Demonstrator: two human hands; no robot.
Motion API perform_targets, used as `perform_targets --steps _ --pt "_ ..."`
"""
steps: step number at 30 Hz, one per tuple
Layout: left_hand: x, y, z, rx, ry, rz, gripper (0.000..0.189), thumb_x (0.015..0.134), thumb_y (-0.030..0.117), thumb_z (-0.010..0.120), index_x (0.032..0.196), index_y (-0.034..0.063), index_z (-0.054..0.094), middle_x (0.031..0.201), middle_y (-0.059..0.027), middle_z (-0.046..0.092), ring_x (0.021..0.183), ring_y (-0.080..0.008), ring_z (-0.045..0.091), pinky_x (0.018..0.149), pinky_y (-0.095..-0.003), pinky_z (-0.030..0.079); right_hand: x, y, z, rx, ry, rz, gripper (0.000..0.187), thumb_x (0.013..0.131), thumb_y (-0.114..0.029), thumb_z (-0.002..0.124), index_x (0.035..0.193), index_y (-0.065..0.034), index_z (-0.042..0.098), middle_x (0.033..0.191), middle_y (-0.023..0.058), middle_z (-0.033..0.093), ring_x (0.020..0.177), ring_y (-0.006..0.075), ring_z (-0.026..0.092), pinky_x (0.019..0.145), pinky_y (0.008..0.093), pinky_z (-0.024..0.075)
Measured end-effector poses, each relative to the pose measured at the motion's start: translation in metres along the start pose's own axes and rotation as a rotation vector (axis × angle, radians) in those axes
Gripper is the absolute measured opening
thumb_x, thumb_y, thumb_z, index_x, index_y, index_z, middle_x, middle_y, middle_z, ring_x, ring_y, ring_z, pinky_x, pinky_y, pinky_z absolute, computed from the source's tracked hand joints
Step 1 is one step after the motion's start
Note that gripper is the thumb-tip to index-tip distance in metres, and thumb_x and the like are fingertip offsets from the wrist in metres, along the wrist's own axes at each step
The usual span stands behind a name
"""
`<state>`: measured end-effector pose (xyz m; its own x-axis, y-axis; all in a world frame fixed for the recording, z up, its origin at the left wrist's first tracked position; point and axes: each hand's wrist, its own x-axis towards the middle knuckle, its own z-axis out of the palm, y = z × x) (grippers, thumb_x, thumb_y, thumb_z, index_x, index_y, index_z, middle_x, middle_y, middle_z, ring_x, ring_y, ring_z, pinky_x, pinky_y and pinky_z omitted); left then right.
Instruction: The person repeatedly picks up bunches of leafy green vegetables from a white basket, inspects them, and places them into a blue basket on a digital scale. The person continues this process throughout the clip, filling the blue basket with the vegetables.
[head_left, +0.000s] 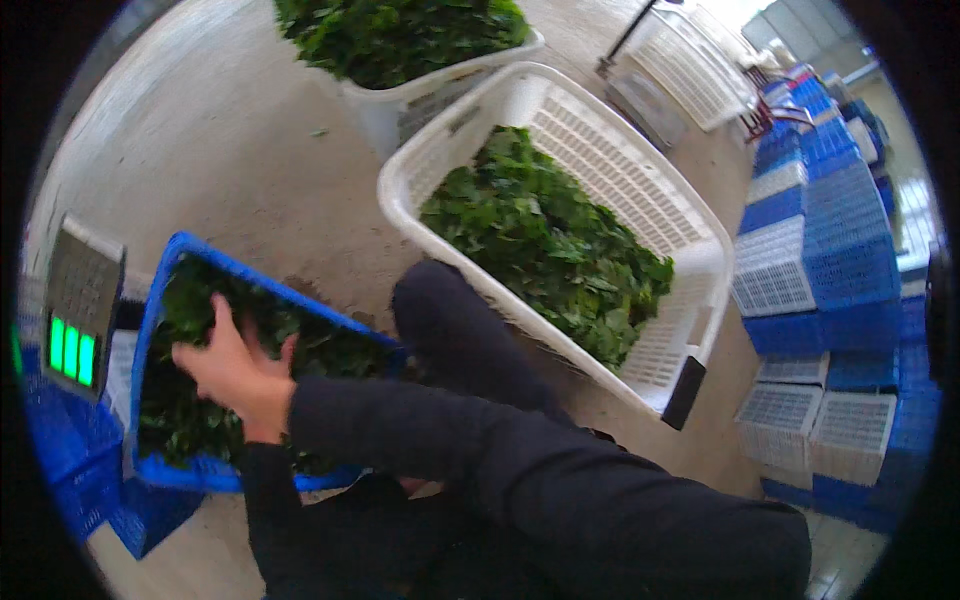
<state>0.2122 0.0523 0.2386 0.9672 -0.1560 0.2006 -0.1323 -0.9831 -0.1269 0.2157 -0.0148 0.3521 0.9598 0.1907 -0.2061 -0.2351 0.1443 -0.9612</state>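
Observation:
My right hand (244, 373) reaches over a blue plastic crate (281, 287) filled with dark green leaves (202, 420). Its fingers are spread above the leaves and blurred; no leaf is plainly gripped. My left hand (264, 430) comes up from below in a dark sleeve and overlaps the right one. Only its wrist shows clearly, as its fingers are mostly hidden behind the right hand. Close beyond my dark-trousered knee (431, 289) stands a large white plastic basket (630, 176), partly filled with green leaves (547, 247).
A digital scale display (82, 307) with green lit digits stands left of the blue crate. Behind the white basket is another white container (367, 112), heaped with leaves. Stacked blue and white crates (847, 232) line the right side. A platform scale (645, 105) stands at the back.

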Motion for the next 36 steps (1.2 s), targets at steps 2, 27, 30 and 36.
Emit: perform_targets --steps 2,27,30,36 --pt "0.004 -0.001 -0.015 0.849 -0.065 0.110 0.066 0.096 0.043 0.065 0.153 0.0148 0.046 0.152 -0.0073 0.049 0.133 -0.0319 0.050 0.111 -0.0499 0.038 -0.041 0.008 -0.068 0.290 -0.058 -0.214 0.091 0.083 -0.018 0.078 0.161 -0.0107 0.031 0.138 0.0164 0.055 0.113 0.0249 0.063 0.096 0.0419 0.0521" --pt "-0.092 0.098 -0.076 -0.172 0.003 0.043 0.041 0.097 0.018 0.063 0.136 0.0049 0.063 0.132 -0.0128 0.065 0.124 -0.0354 0.057 0.114 -0.0502 0.035 -0.192 0.262 -0.617 -0.951 0.772 1.283 0.099 0.080 -0.052 0.084 0.157 -0.0157 0.032 0.152 0.0251 0.044 0.123 0.0408 0.062 0.108 0.0605 0.0417" --pt "-0.091 0.102 -0.085 -0.225 -0.019 0.007 0.038 0.096 0.015 0.063 0.133 0.0067 0.065 0.127 -0.0120 0.068 0.121 -0.0343 0.059 0.115 -0.0514 0.034 -0.192 0.258 -0.616 -0.899 0.880 1.277 0.098 0.083 -0.048 0.081 0.160 -0.0204 0.028 0.156 0.0255 0.042 0.124 0.0425 0.061 0.110 0.0624 0.0392" --pt "-0.092 0.119 -0.122 -0.426 -0.031 -0.127 0.035 0.096 0.010 0.062 0.131 0.0045 0.066 0.117 -0.0111 0.072 0.112 -0.0307 0.064 0.112 -0.0472 0.038 -0.219 0.181 -0.592 -0.831 1.006 0.897 0.104 0.081 -0.034 0.085 0.163 -0.0207 0.023 0.147 0.0211 0.053 0.124 0.0413 0.059 0.105 0.0563 0.0472"
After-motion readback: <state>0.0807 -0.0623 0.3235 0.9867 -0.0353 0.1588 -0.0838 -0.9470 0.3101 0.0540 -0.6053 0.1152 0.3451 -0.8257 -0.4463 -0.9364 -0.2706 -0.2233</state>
